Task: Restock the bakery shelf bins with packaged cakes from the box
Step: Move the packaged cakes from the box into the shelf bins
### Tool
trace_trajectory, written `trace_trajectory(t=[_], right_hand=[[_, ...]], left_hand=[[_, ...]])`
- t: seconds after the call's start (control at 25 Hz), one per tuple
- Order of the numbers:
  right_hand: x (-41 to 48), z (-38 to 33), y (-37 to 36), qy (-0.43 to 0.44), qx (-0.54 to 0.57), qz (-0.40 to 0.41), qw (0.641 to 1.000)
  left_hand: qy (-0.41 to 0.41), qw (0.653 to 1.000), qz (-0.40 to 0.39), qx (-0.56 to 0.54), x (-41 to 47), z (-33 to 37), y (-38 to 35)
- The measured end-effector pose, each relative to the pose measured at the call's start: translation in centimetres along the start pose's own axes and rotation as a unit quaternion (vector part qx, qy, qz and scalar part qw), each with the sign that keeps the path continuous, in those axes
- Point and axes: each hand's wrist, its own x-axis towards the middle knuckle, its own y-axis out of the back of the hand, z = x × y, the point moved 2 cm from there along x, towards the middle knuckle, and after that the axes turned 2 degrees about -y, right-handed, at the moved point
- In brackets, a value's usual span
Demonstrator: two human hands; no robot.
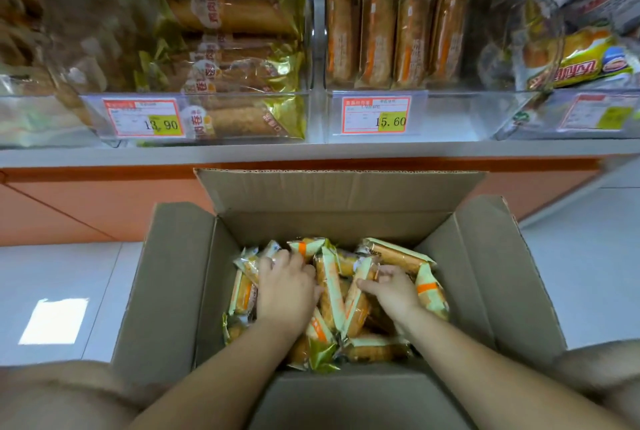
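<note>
Two bare hands are reaching down into an open cardboard box (329, 194), which is sitting on the pale floor (588, 256) with its four flaps standing open. Inside the box, the packaged cakes (398, 254) are lying in a loose heap, long packets in green and cream wrap with orange bands, some flat and some tipped on edge.

The left hand (284, 287) is resting on the heap toward the box's left wall. Its fingers are bending down over the packet tops, and their tips are hidden among the wrappers, so I cannot tell whether they are actually gripping one. The right hand (391, 291) is working near the middle of the box, pinching an upright packet between the thumb on its near face and the fingers curling over its far side.

Beyond the box's far flap, a grey shelf edge (311, 151) is running across above an orange base panel (86, 208). Straight above the box, a clear bin (450, 118) is holding a row of similar cakes standing on end at its back, and a price tag (375, 115) reading 15.60 is showing on its front. Above and left of the box, another bin (207, 94) is holding gold-wrapped rolls behind a tag (143, 117) reading 13.90. Above and right of the box, a third bin (540, 118) is holding yellow packets.
</note>
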Motion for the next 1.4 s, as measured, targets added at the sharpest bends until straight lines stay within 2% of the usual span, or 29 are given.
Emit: trace_trajectory(t=[0.2, 0.24, 0.32, 0.4, 0.52, 0.56, 0.64, 0.76, 0.84, 0.96, 1.24, 1.4], right_hand=[[-1.4, 0.0, -1.7, -0.020, -0.001, -0.185, 0.982], [-1.3, 0.4, -2.0, -0.027, -0.001, -0.199, 0.980], [-0.9, 0.9, -1.8, -0.038, 0.010, -0.204, 0.978], [-0.6, 0.6, -1.0, -0.038, 0.059, -0.228, 0.971], [-0.7, -0.8, -0.2, -0.024, 0.190, -0.261, 0.946], [-0.8, -1.1, -0.1, -0.013, 0.197, -0.253, 0.947], [-1.3, -1.4, -0.1, 0.012, 0.156, -0.215, 0.964], [-2.0, -1.4, 0.0, 0.035, 0.121, -0.176, 0.976], [-2.4, -1.7, 0.1, 0.039, 0.165, -0.195, 0.966], [-3.2, -2.4, 0.5, 0.050, 0.210, -0.227, 0.950], [-5.1, -3.3, 2.0, 0.114, 0.184, -0.193, 0.957], [-5.7, -3.4, 1.9, 0.118, 0.186, -0.191, 0.957]], left_hand=[[0.066, 0.986, -0.152, -0.016, 1.6, 2.1, -0.8], [0.083, 0.981, -0.172, -0.047, 1.8, 2.1, -0.9], [0.098, 0.962, -0.184, -0.176, 2.1, 1.9, -1.3], [0.113, 0.915, -0.163, -0.351, 2.1, 1.5, -1.2], [0.119, 0.790, -0.147, -0.584, 1.7, 0.6, 0.2], [0.120, 0.755, -0.151, -0.627, 1.4, 0.6, 0.8], [0.128, 0.718, -0.149, -0.668, 0.9, 0.6, 1.7], [0.129, 0.701, -0.127, -0.690, 0.2, 0.6, 2.5], [0.112, 0.693, -0.126, -0.700, -0.2, 0.4, 3.3], [0.081, 0.656, -0.142, -0.736, -0.6, 0.0, 4.8], [0.041, 0.656, -0.099, -0.747, -1.5, -1.3, 6.2], [0.014, 0.686, -0.091, -0.722, -2.1, -1.4, 6.5]])
